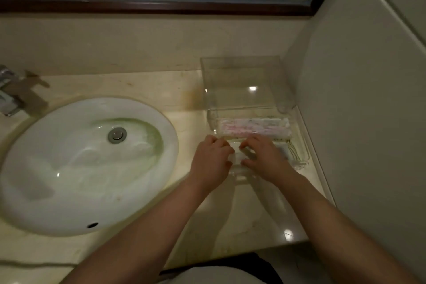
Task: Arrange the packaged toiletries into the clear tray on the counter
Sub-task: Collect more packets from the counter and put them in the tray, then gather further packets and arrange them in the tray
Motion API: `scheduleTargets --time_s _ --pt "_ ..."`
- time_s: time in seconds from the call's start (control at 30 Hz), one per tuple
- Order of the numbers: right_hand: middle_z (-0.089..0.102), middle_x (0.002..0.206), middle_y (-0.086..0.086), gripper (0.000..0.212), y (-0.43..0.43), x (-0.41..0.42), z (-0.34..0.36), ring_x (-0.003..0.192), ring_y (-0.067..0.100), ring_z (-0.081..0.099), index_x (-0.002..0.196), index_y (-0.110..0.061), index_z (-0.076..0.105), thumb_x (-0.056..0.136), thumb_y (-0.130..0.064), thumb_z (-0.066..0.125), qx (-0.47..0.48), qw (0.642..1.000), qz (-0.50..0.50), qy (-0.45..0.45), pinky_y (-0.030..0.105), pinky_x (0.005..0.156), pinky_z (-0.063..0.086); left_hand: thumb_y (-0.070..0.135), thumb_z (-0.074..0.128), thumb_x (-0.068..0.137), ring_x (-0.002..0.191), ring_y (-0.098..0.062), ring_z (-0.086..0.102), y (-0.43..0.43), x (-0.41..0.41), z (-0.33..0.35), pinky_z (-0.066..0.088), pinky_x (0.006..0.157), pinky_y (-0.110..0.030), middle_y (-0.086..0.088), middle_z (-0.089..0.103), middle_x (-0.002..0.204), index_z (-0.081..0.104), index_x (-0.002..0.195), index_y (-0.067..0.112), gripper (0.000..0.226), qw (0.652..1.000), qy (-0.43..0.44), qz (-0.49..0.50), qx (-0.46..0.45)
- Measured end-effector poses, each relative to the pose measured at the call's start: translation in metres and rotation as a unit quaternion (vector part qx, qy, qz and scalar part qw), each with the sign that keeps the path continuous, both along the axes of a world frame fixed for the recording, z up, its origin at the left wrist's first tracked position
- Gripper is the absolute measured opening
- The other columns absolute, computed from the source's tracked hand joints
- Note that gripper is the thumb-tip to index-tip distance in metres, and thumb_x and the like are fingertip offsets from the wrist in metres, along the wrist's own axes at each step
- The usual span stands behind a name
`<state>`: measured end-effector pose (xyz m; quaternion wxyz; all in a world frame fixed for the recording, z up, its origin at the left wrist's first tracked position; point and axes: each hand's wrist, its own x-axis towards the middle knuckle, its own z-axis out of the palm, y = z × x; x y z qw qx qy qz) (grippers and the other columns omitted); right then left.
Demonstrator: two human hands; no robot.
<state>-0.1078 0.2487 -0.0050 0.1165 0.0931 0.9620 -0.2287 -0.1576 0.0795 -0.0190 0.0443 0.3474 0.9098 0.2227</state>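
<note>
Both forearms are reaching over the counter (pixel 242 226) into the clear tray's (pixel 302 143) near end. Left hand (pixel 211 159) and right hand (pixel 265 157) are curling loosely around a small pale packet (pixel 242 158) between them; how firmly either grip is closing, I cannot tell. Just beyond the fingertips, a long pink-printed packet (pixel 253 127) is lying crosswise, its axis running left to right.

Dim yellowish light, glare spots on counter (pixel 288 234), soft wide-angle blur.
</note>
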Motion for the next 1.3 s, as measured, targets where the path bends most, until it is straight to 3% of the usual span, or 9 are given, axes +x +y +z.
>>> scheduleTargets --time_s 0.2,0.3,0.5,0.63,0.77,0.9,1.0,1.13,1.3 --pt "0.065 0.112 0.007 0.032 -0.046 -0.012 0.012 0.109 0.029 0.057 0.108 -0.016 0.067 0.078 -0.024 0.076 -0.005 0.994 0.020 0.108 0.039 0.096 0.041 0.018 0.060 0.077 0.104 -0.030 0.053 -0.053 0.007 0.016 0.046 0.089 -0.040 -0.007 0.065 0.112 0.068 0.109 0.015 0.033 0.989 -0.069 0.099 0.088" --pt "0.067 0.108 0.008 0.030 -0.107 -0.029 0.019 0.104 0.029 0.060 0.107 -0.013 0.067 0.079 -0.017 0.076 -0.057 0.983 0.069 0.158 0.043 0.093 0.045 0.014 0.057 0.080 0.109 -0.031 0.053 -0.114 0.013 0.027 0.043 0.096 -0.038 -0.011 0.064 0.115 0.067 0.113 0.014 0.034 0.959 -0.087 0.243 0.118" --pt "0.067 0.105 0.005 0.036 -0.235 -0.058 0.016 0.098 0.026 0.063 0.111 -0.012 0.065 0.078 -0.019 0.077 -0.117 0.967 0.204 0.099 0.030 0.084 0.043 0.015 0.055 0.085 0.112 -0.026 0.053 -0.263 0.031 0.045 0.041 0.098 -0.032 -0.008 0.063 0.117 0.065 0.113 0.015 0.030 0.870 -0.086 0.467 0.133" --pt "0.059 0.101 -0.008 0.035 -0.322 -0.079 0.029 0.098 0.014 0.060 0.114 -0.021 0.062 0.082 -0.029 0.073 -0.141 0.951 0.269 0.053 0.028 0.081 0.045 0.012 0.054 0.087 0.112 -0.023 0.055 -0.358 0.022 0.050 0.041 0.094 -0.027 -0.008 0.062 0.119 0.064 0.115 0.013 0.030 0.821 -0.086 0.544 0.153" --pt "0.059 0.103 -0.008 0.034 -0.418 -0.112 0.032 0.099 0.010 0.058 0.117 -0.022 0.059 0.086 -0.032 0.068 -0.134 0.942 0.303 0.042 0.020 0.079 0.032 0.008 0.052 0.088 0.108 -0.023 0.058 -0.458 -0.003 0.044 0.037 0.082 -0.021 -0.009 0.062 0.118 0.064 0.115 0.012 0.030 0.775 -0.086 0.606 0.157" --pt "0.065 0.116 0.001 0.039 -0.507 -0.156 0.023 0.104 0.018 0.060 0.121 -0.019 0.059 0.087 -0.034 0.066 -0.125 0.956 0.263 0.012 0.029 0.084 0.046 0.007 0.055 0.085 0.105 -0.025 0.060 -0.550 -0.040 0.031 0.038 0.079 -0.022 -0.009 0.063 0.115 0.066 0.110 0.012 0.027 0.756 -0.097 0.630 0.152" --pt "0.063 0.124 0.007 0.042 -0.554 -0.188 0.013 0.112 0.023 0.060 0.123 -0.015 0.059 0.085 -0.031 0.067 -0.112 0.969 0.222 0.000 0.034 0.092 0.047 0.009 0.058 0.085 0.113 -0.027 0.051 -0.593 -0.063 0.023 0.040 0.089 -0.030 -0.011 0.056 0.120 0.063 0.114 0.015 0.031 0.750 -0.099 0.644 0.111" --pt "0.061 0.128 0.013 0.050 -0.595 -0.230 0.008 0.116 0.028 0.058 0.127 -0.011 0.055 0.083 -0.031 0.068 -0.112 0.985 0.128 0.020 0.036 0.095 0.045 0.020 0.068 0.080 0.119 -0.035 0.042 -0.626 -0.080 0.014 0.039 0.097 -0.041 -0.017 0.044 0.130 0.053 0.127 0.016 0.050 0.726 -0.120 0.673 0.071" --pt "0.055 0.129 0.020 0.069 -0.625 -0.259 -0.010 0.118 0.038 0.055 0.128 -0.004 0.048 0.079 -0.048 0.068 -0.047 0.999 0.009 0.007 0.044 0.092 0.048 0.034 0.079 0.071 0.116 -0.037 0.052 -0.635 -0.091 -0.004 0.047 0.094 -0.044 -0.018 0.057 0.125 0.040 0.136 0.010 0.080 0.715 -0.178 0.670 0.089"
